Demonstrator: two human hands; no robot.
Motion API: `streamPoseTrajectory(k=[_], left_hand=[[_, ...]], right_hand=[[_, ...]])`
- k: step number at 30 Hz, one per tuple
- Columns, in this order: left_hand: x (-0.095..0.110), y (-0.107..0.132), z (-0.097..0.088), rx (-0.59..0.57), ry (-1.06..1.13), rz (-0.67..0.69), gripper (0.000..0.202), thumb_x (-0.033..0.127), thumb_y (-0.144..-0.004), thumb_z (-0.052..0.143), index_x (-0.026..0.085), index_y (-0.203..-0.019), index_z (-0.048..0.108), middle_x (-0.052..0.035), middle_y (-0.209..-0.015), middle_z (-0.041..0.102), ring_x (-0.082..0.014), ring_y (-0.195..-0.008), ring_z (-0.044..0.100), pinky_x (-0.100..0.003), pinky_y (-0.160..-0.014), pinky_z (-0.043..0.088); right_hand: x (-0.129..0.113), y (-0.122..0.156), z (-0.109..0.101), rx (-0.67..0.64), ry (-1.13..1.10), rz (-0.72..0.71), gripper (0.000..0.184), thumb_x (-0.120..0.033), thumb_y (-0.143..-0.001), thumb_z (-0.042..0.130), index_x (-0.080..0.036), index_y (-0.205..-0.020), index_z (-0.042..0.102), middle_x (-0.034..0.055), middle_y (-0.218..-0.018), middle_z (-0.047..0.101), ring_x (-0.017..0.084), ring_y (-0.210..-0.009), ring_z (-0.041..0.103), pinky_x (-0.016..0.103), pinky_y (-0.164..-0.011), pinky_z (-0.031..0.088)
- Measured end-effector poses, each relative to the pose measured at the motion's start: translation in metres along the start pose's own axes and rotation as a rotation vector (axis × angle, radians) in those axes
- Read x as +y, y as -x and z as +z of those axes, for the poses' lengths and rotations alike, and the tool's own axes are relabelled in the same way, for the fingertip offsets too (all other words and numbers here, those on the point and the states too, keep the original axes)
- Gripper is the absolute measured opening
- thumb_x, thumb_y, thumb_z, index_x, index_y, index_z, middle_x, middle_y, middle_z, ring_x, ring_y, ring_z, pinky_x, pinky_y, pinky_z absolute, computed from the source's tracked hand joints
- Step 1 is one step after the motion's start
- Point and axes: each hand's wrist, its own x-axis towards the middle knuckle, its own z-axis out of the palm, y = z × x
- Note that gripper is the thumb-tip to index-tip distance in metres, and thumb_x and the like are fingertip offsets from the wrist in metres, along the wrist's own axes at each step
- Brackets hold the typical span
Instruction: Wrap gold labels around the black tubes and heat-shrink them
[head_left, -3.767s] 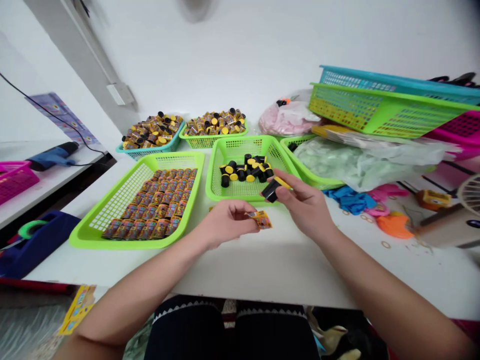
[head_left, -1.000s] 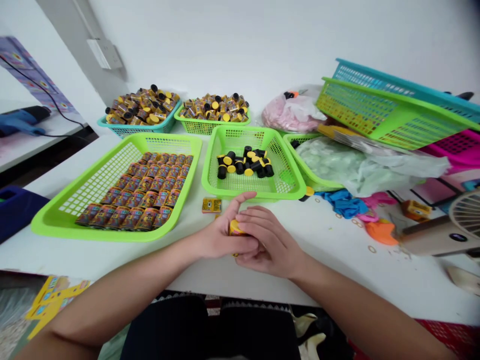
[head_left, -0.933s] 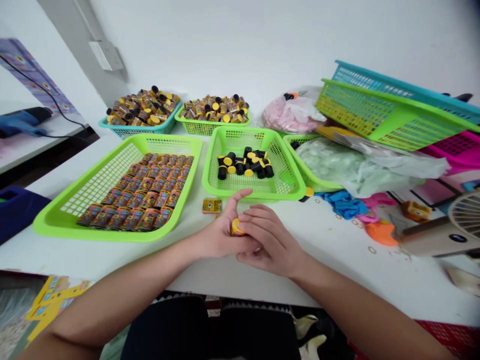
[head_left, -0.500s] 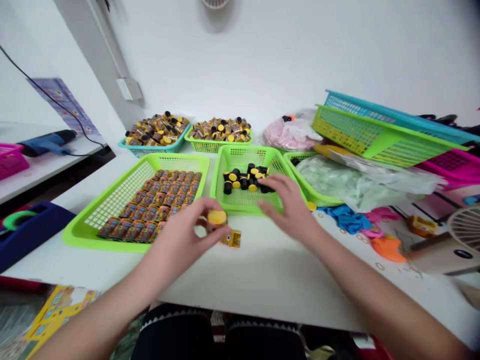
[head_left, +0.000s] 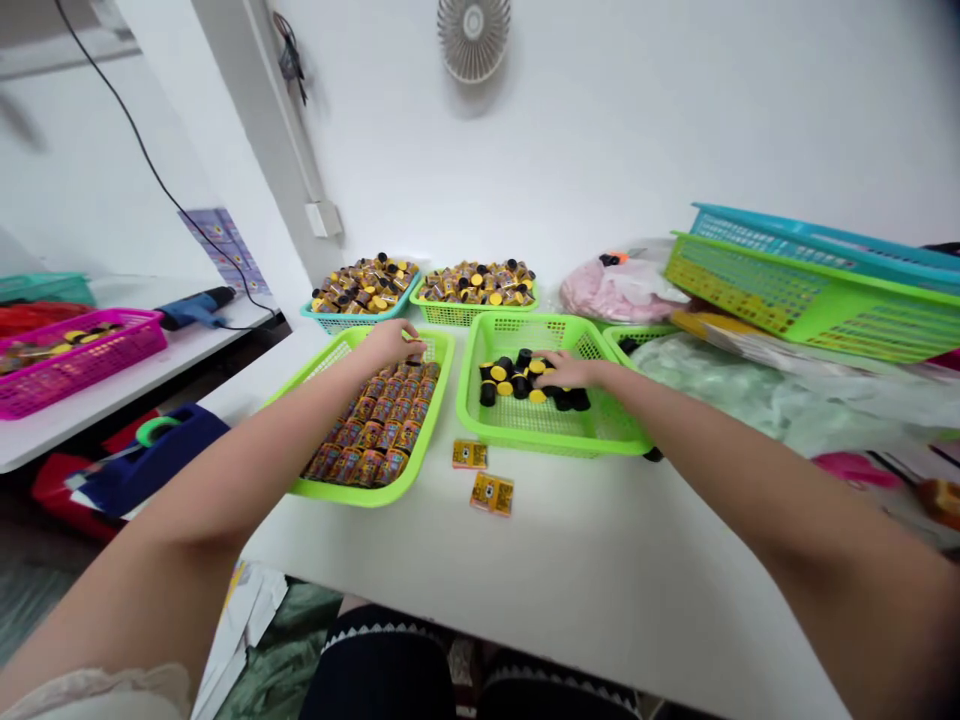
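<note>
My left hand [head_left: 391,344] is closed on a small canister [head_left: 415,357] at the far end of the left green basket [head_left: 390,494]. Rows of canisters in printed wrappers [head_left: 380,411] lie on their sides in that basket, beneath my left wrist and forearm. My right hand [head_left: 568,370] reaches into the middle green basket [head_left: 540,436]. Its thumb and fingers close about a small black canister, mostly hidden by them. Around the fingertips lie several black canisters with yellow lids [head_left: 519,384]. Two small printed labels [head_left: 492,494] rest on the table before the baskets.
Behind stand a blue basket [head_left: 352,322] and a green basket [head_left: 474,317], heaped with canisters. Stacked baskets [head_left: 810,300] and plastic bags [head_left: 720,380] crowd the right. A blue tape dispenser [head_left: 150,460] and a pink basket [head_left: 97,362] are at the left.
My left hand has carried a canister from the table's front to the far end of the left basket. My right hand has lowered among the black canisters. The view has shifted left.
</note>
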Motion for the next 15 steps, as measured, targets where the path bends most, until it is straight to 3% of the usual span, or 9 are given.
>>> streamPoseTrajectory(k=[4,8,12,15], left_hand=[[0.000,-0.005,0.031,-0.086,-0.008,0.011,0.038,0.043,-0.084,0.068,0.014,-0.109,0.067,-0.0063,-0.081,0.075,-0.0184,-0.066,0.065,-0.027,-0.069,0.048],[0.002,-0.006,0.048,-0.118,-0.061,0.075,0.023,0.032,-0.083,0.070,0.015,-0.098,0.070,-0.0086,-0.094,0.075,-0.0204,-0.084,0.068,-0.026,-0.081,0.048],[0.015,0.005,0.036,-0.089,-0.127,0.113,0.026,0.031,-0.093,0.056,0.011,-0.103,0.069,-0.0167,-0.105,0.072,-0.0285,-0.099,0.065,-0.036,-0.089,0.047],[0.038,0.048,0.013,0.067,-0.167,0.190,0.036,0.031,-0.099,0.039,0.012,-0.122,0.060,-0.0215,-0.129,0.059,-0.0349,-0.121,0.053,-0.049,-0.100,0.040]], right_hand=[[0.005,0.031,0.000,-0.088,0.025,-0.081,0.090,-0.061,-0.071,0.065,-0.031,-0.150,0.036,0.0149,-0.151,0.039,0.036,-0.128,0.052,0.044,-0.101,0.046],[0.004,0.056,0.002,-0.168,0.095,-0.219,0.086,-0.064,-0.071,0.065,-0.025,-0.145,0.043,0.0148,-0.139,0.053,0.035,-0.122,0.057,0.042,-0.102,0.044],[-0.002,0.072,0.001,-0.186,0.251,-0.338,0.061,-0.049,-0.069,0.072,-0.020,-0.122,0.064,0.0134,-0.118,0.067,0.035,-0.107,0.064,0.043,-0.092,0.049],[-0.007,0.083,0.002,-0.124,0.298,-0.370,0.045,-0.037,-0.068,0.074,-0.020,-0.110,0.072,0.0139,-0.128,0.063,0.036,-0.113,0.062,0.044,-0.096,0.048]])
